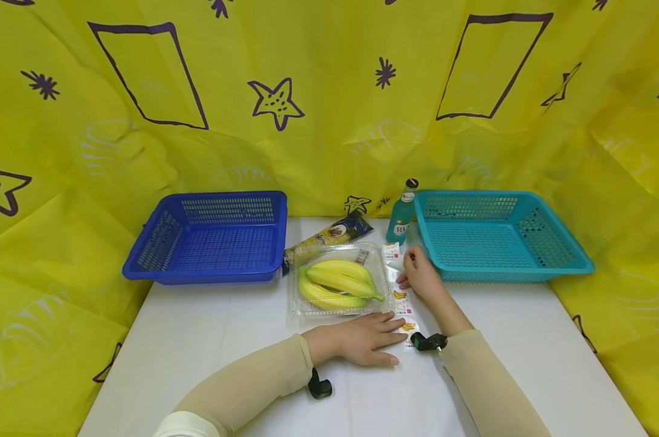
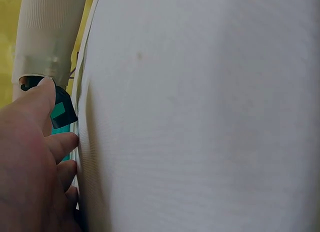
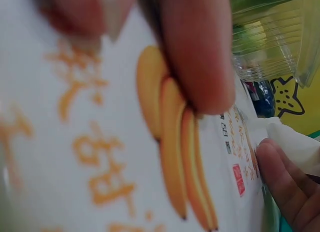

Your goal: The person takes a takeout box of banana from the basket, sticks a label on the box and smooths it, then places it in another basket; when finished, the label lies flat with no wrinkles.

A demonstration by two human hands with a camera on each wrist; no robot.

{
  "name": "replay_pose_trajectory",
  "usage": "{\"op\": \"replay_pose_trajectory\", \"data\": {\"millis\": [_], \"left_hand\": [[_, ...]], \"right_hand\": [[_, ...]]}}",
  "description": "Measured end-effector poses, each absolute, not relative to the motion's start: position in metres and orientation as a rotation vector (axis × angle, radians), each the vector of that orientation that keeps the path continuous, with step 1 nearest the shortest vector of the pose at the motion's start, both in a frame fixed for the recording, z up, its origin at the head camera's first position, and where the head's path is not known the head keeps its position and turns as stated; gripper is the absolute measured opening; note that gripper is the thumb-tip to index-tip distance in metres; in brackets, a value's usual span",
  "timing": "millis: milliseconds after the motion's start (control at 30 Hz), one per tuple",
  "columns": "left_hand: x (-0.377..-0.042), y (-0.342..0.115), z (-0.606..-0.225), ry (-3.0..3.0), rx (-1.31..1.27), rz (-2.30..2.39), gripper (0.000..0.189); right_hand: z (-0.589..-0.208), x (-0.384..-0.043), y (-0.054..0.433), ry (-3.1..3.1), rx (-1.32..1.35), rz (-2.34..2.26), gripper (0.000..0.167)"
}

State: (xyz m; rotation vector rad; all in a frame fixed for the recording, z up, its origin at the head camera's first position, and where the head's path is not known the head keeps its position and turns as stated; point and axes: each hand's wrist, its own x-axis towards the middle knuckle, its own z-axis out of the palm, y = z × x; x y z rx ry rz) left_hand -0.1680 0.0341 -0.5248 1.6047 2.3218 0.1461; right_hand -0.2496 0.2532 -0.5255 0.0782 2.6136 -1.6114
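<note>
A strip of white banana labels (image 1: 401,301) lies along the right side of a clear plastic box (image 1: 337,306) with bananas (image 1: 337,284) inside. My left hand (image 1: 364,340) rests palm down in front of the box, fingers spread, fingertips on the nearest label. In the right wrist view its blurred fingertips lie beside the printed bananas (image 3: 172,137). Farther up the strip, my right hand (image 1: 421,273) has curled fingers and pinches the white paper, which curls up (image 3: 292,144) by its fingers. The exact grip is partly hidden. In the left wrist view, mostly tablecloth shows.
A blue basket (image 1: 206,280) stands at the back left, a teal basket (image 1: 515,274) at the back right. Behind the box lie a yellow and dark packet (image 1: 329,233) and, farther right, an upright teal bottle (image 1: 401,217). A yellow curtain (image 1: 329,73) hangs behind the white table (image 1: 198,340).
</note>
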Motion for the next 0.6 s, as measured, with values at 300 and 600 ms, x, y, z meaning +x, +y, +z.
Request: {"op": "replay_pose_trajectory", "data": {"millis": [300,600], "left_hand": [[-0.1683,0.0342,-0.5261,2.326,1.604,0.145,0.064],[-0.1682,0.0335,-0.5246,2.301,1.573,0.188,0.064]], "right_hand": [[-0.5261,-0.2520,0.2519,2.517,0.019,-1.804,0.024],[-0.5273,-0.2498,0.2550,2.775,-0.040,-1.643,0.032]]}}
